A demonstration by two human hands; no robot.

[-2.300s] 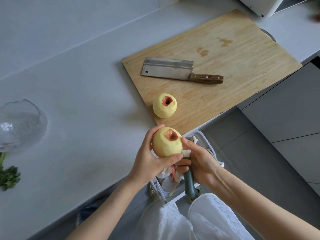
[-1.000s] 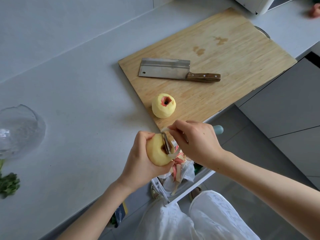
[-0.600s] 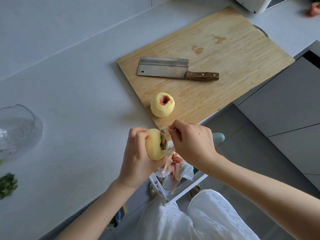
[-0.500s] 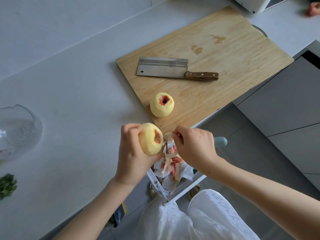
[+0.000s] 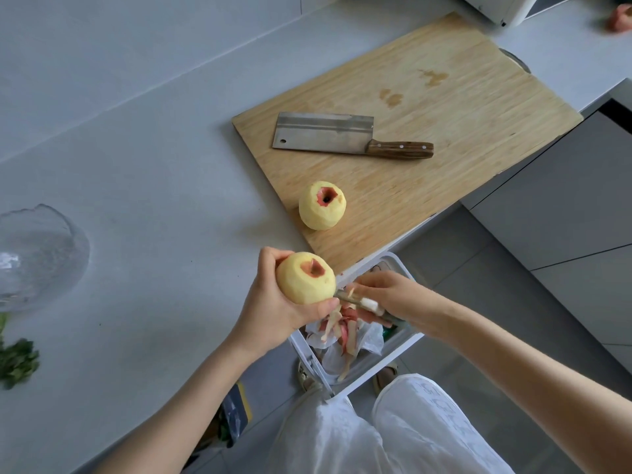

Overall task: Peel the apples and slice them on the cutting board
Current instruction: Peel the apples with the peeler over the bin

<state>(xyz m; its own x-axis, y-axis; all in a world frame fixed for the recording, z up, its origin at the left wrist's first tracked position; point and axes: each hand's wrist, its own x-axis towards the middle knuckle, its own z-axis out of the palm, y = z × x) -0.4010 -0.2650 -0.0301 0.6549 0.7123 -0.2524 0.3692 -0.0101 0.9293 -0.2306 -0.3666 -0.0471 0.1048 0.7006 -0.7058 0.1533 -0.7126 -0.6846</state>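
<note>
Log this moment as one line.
step: peeling | left hand: grips apple | right hand: holds peeler at apple, over peel bin | second apple: mostly peeled, on cutting board | cleaver: on board

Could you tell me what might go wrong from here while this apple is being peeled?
The peeler in the right hand touches the held apple right beside the thumb of the left hand; a slip could nick it.
That apple is held beside the open bin of peels; dropped, it might land there.
The other apple sits near the cutting board's front corner and could roll off.
</note>
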